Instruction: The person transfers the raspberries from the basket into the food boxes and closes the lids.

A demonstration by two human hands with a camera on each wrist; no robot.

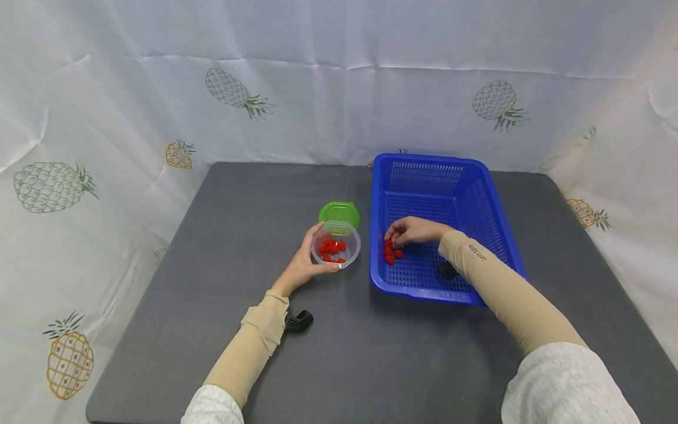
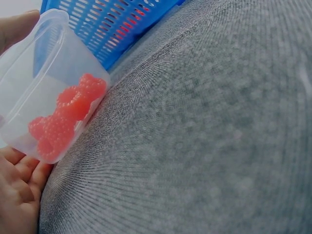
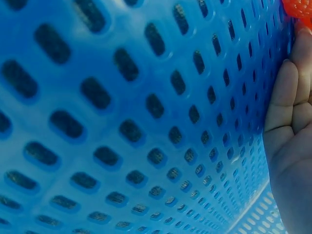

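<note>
My left hand (image 1: 303, 265) grips a clear round plastic container (image 1: 352, 242) by its sides, the thumb at the near side and fingers around the far side. Several red raspberries (image 2: 58, 131) lie on the container's bottom, close over the grey table in the left wrist view. Inside the blue basket (image 1: 418, 291), my right hand (image 1: 415, 229) reaches down at the left side and pinches a raspberry (image 3: 296, 8) at its fingertips. More raspberries (image 1: 389, 259) lie on the basket floor just below that hand.
A green lid (image 1: 339, 211) lies behind the container, partly covered by it. One black wrist device (image 1: 299, 321) shows beside the left sleeve, another (image 1: 447, 271) under the right wrist. The basket's raised walls surround the right hand. A pineapple-print curtain (image 1: 349, 118) hangs behind the table (image 1: 222, 235).
</note>
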